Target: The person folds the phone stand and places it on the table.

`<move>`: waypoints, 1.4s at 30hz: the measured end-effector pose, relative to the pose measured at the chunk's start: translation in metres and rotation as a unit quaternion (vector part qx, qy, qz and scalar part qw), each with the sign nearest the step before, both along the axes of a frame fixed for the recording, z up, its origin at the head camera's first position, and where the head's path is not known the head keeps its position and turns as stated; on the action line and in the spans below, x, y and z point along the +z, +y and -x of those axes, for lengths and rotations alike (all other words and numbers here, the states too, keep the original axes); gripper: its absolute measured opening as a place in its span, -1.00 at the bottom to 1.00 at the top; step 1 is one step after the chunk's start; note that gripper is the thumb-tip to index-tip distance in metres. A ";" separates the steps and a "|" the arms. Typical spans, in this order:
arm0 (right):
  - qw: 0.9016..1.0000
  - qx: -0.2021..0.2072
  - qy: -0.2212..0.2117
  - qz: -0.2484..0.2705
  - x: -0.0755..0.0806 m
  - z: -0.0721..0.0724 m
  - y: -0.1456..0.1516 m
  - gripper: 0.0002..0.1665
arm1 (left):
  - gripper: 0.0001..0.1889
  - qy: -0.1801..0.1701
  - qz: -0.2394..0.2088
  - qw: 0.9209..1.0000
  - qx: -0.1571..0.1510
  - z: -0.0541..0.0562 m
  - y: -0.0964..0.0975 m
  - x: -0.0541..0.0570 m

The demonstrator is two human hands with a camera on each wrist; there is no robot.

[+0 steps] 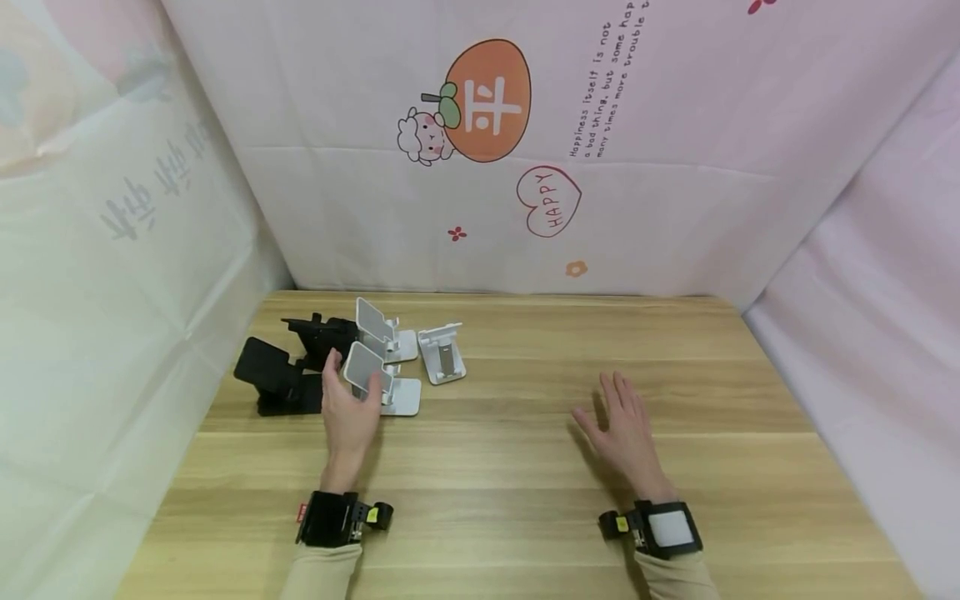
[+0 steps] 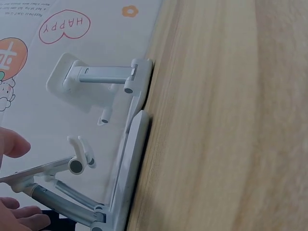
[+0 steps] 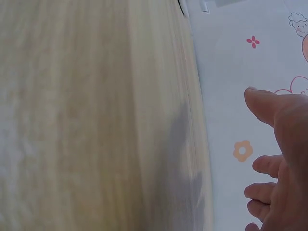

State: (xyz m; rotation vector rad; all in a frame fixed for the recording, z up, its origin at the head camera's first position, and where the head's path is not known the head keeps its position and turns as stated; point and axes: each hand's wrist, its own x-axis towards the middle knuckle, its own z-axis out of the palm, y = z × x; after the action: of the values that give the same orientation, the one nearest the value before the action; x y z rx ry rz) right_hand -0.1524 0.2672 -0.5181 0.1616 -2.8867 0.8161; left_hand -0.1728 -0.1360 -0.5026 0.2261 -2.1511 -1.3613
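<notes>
Spread left hand is bracketing the near white phone stand

The left hand is holding its thumb and fingers well apart on either side of the stand's tilted plate and is gripping nothing; whether a finger is touching the plate, one cannot tell. This stand is sitting toward the left of the wood-grain table, its flat base lying on the wood. Just behind it another white phone stand is standing with its plate tilted likewise, and to the right a third white phone stand is showing its support arm. On the left, two black phone stands are standing close together, one nearer and one farther back. Well apart on the right, the right hand is hovering over the table, fingers extended, thumb spread, grasping nothing. Behind, a printed cloth is hanging.
</notes>
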 end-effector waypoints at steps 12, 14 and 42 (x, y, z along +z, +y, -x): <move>1.000 -0.002 -0.018 0.000 -0.003 0.002 -0.001 0.02 | -0.50 0.010 0.033 0.999 -0.009 0.003 -0.002 -0.010; 1.000 -0.002 -0.018 0.001 -0.003 0.002 -0.001 0.02 | -0.51 0.011 0.037 0.999 -0.009 0.003 -0.002 -0.010; 0.998 0.052 0.011 0.030 -0.001 0.000 -0.027 -0.04 | -0.56 -0.011 0.100 0.993 -0.054 -0.005 0.013 0.005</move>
State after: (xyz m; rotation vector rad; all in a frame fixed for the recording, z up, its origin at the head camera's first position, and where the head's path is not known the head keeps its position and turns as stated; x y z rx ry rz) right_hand -0.1522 0.2403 -0.5188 0.3159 -2.8492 0.9115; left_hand -0.1678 -0.1225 -0.4977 0.0467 -2.3284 -1.1939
